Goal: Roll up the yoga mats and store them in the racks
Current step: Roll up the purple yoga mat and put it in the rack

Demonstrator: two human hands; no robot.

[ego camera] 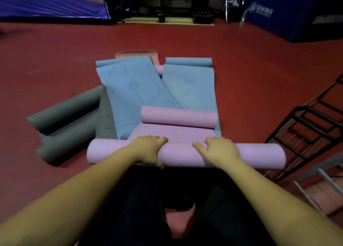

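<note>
From the head view, both bare arms reach forward and down, hands side by side on top of the purple mat (185, 154), which is partly rolled into a thick tube lying crosswise under them. The left hand (148, 149) curls over the roll, fingers hooked on its far side and thumb down the near side, grasping it. The right hand (220, 149) lies on the roll with fingers bent over the top, gripping it likewise. Beyond the fingers, the mat's unrolled stretch runs to its curled far end (178, 116). Past that lie two blue mats (133, 89), spread flat. Left of the left hand sit gray rolled mats (65, 119). Right of the right hand stands a black metal rack (306, 134); no contents are visible on it.
</note>
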